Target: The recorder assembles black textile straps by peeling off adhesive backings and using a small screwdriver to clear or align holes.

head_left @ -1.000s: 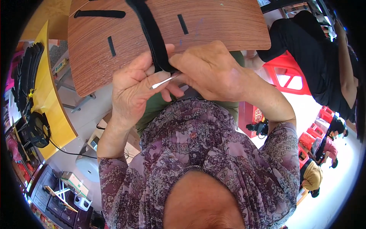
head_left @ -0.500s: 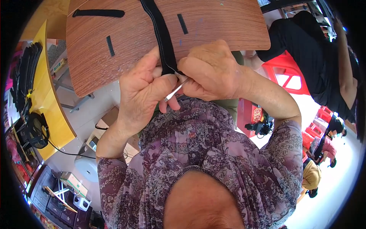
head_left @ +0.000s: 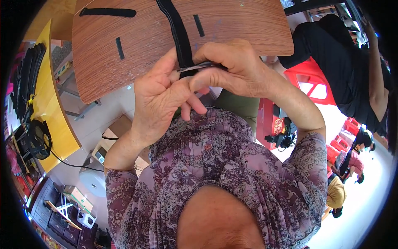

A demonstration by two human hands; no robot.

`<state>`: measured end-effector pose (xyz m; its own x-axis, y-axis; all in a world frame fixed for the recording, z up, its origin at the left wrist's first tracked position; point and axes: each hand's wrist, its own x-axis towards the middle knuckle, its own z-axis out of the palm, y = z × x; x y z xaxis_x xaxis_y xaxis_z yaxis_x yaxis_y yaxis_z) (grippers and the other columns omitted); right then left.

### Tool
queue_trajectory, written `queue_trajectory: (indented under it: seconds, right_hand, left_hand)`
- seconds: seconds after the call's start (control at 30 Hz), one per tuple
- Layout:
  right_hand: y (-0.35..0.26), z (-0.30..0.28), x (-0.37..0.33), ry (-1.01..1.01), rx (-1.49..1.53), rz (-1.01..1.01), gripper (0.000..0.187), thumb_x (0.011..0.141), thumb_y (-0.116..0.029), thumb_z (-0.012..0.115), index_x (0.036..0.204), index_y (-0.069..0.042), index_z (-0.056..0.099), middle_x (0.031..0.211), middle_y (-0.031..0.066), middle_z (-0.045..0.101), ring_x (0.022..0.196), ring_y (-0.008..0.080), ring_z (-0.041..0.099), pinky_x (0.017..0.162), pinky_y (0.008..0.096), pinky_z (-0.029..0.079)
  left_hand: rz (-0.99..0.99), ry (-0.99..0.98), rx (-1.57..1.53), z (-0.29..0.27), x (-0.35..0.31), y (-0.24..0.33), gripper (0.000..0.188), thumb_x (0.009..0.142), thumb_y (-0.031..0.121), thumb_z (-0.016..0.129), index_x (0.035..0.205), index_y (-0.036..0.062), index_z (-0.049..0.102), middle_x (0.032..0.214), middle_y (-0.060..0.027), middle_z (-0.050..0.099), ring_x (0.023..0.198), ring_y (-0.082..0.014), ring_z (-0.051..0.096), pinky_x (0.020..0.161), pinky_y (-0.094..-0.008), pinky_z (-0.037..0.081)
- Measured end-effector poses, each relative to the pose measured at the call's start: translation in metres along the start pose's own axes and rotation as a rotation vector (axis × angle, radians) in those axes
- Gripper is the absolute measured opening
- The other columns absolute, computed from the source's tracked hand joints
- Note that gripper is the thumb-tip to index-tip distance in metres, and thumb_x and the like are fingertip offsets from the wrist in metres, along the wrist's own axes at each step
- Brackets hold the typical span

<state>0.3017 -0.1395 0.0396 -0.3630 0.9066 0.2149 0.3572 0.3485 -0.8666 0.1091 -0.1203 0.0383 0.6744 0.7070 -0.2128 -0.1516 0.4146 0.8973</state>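
A long black fabric strap (head_left: pixel 180 37) with a stitched edge runs down from the far edge of the brown wood-grain table (head_left: pixel 145 50). My left hand (head_left: pixel 157 97) pinches its near end between thumb and fingers, just off the table's front edge. My right hand (head_left: pixel 242 68) is closed around small metal thread snips (head_left: pixel 201 66). Their blades lie across the strap, touching or just above it, and point toward my left fingers. My right fingers hide the handle. A shorter black strap (head_left: pixel 108 12) lies at the far left of the table.
Two short dark strips (head_left: pixel 120 48) are set on the tabletop. A yellow table (head_left: pixel 58 120) with a pile of black straps (head_left: pixel 29 79) stands at the left. To the right are a red plastic stool (head_left: pixel 309 81) and a person in black (head_left: pixel 331 58).
My right hand has turned the snips from slanting down beside the strap's end to lying across the strap, farther up. My left hand has shifted slightly right, still pinching the strap.
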Motion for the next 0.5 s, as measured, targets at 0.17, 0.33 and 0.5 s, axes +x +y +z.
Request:
queue_trajectory:
  seconds: [0.17,0.33,0.5]
  right_hand:
    - [-0.004,0.000,0.002,0.023,-0.172,-0.160,0.018,0.081,-0.017,0.066,0.076,-0.003,0.056,0.059,0.0132,0.056,0.055,0.0311,0.059,0.048,0.0375,0.045]
    - [0.000,0.008,0.002,0.035,-0.155,-0.225,0.009,0.077,-0.007,0.067,0.082,-0.001,0.062,0.058,0.0091,0.056,0.052,0.0269,0.059,0.046,0.0355,0.043]
    - [-0.006,0.007,0.003,0.036,-0.107,-0.211,0.010,0.078,-0.007,0.066,0.086,-0.003,0.062,0.062,0.0096,0.058,0.054,0.0282,0.060,0.047,0.0362,0.044]
  left_hand:
    - [-0.063,-0.037,-0.024,-0.010,-0.005,-0.002,0.048,0.089,0.010,0.055,0.130,-0.0089,0.040,0.085,-0.0205,0.065,0.060,-0.0219,0.065,0.044,-0.0231,0.048]
    - [-0.121,-0.081,-0.195,-0.015,0.008,-0.002,0.045,0.090,0.018,0.059,0.124,-0.0085,0.047,0.082,-0.0187,0.065,0.058,-0.0192,0.064,0.043,-0.0225,0.047]
    - [-0.185,-0.128,-0.196,-0.021,0.007,0.005,0.044,0.090,0.024,0.062,0.119,-0.0067,0.052,0.070,-0.0148,0.063,0.044,-0.0153,0.057,0.037,-0.0214,0.043]
